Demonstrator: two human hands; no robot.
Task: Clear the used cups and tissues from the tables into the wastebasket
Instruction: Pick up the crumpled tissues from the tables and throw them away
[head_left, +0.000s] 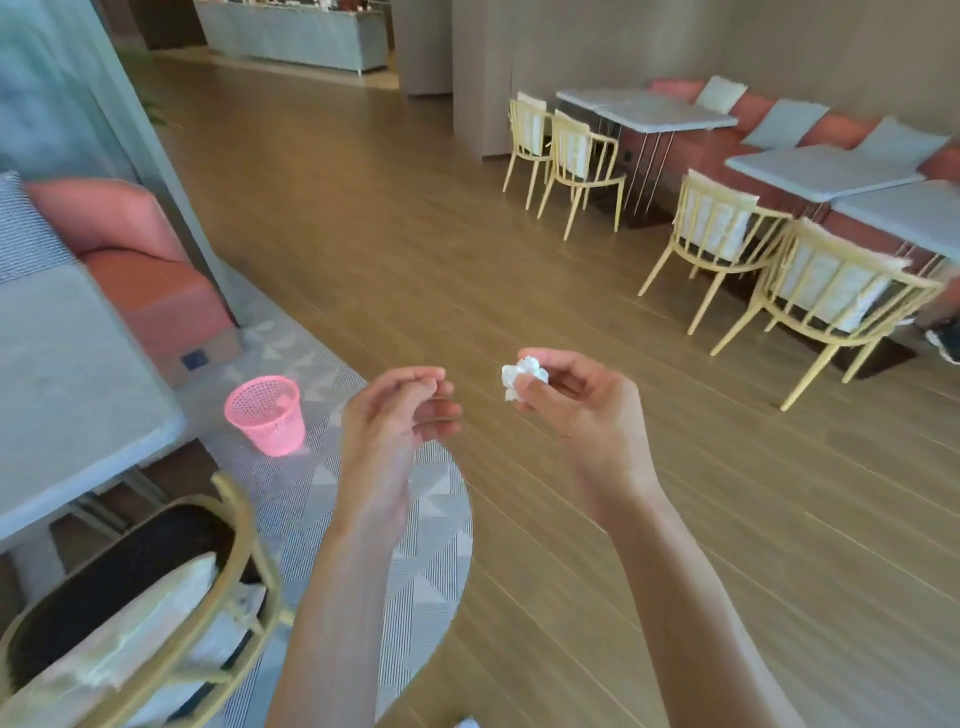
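Step in hand: carrying a crumpled tissue (523, 378) toward the wastebasket (266, 415); it looks to be already off a counter and on its way to be dropped.
Right hand (582, 410): curled, its thumb and fingers (535, 383) pinching the tissue at the tips, so the white wad sticks out to the left of the hand, held in the air over the wooden floor (395, 249).
Left hand (395, 415): loosely curled with nothing in it, fingertips near each other, just beside the right hand but not touching the tissue.
Wastebasket: pink mesh, upright on the patterned rug (415, 561), to the left of both hands and farther from the person, next to the corner of the grey counter (62, 374); a pale scrap seems to lie inside, too blurred to name.
Next move: in my judgement, turn left, bring the right hand above the open rim, then spread the fingers so the tissue falls in; the wad is light, so releasing close over the opening would help.
Other counters (665, 114): on the right with yellow chairs (582, 161); their tops show no cups or tissues from here.
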